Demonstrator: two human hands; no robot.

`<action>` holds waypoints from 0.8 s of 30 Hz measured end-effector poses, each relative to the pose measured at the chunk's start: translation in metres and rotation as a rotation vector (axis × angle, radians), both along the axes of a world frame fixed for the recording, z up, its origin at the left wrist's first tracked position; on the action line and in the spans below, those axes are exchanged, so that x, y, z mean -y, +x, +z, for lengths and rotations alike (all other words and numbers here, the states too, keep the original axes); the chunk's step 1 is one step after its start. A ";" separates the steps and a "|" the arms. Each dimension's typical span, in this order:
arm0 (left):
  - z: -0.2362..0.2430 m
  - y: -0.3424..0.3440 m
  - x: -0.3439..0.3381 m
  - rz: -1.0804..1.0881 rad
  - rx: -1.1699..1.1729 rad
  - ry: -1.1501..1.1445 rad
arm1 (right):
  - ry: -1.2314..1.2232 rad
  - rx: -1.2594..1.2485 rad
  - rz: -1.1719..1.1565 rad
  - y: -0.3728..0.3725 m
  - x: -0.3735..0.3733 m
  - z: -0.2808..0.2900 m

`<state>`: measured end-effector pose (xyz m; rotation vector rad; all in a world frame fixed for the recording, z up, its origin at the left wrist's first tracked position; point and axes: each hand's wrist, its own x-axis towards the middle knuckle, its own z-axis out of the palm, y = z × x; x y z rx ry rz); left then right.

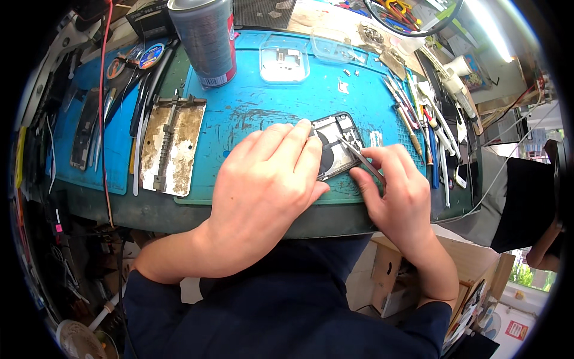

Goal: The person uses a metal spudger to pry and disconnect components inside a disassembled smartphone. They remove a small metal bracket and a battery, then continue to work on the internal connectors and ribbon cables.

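An opened phone housing (347, 152) with small internal parts and a dark round pad lies angled on the blue mat (245, 96). My left hand (269, 185) rests over its left side, fingers together and curved onto it, hiding part of it. My right hand (397, 191) pinches slim metal tweezers (366, 162), their tips among the parts at the housing's upper middle. A small metal blade-like piece (375, 137) lies just right of the housing.
A tall can (202, 45), clear boxes (284, 63), a metal holder (185, 155), pliers and cables stand around the mat. Several tools (430, 128) lie at the right. Another person's arm (541, 251) shows at the far right edge, beside a dark and grey surface.
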<state>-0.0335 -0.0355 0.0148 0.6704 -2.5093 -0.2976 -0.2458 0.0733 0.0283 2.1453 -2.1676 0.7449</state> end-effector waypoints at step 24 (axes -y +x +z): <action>-0.002 -0.001 -0.004 0.010 0.005 -0.026 | -0.120 0.091 -0.037 0.000 0.006 -0.014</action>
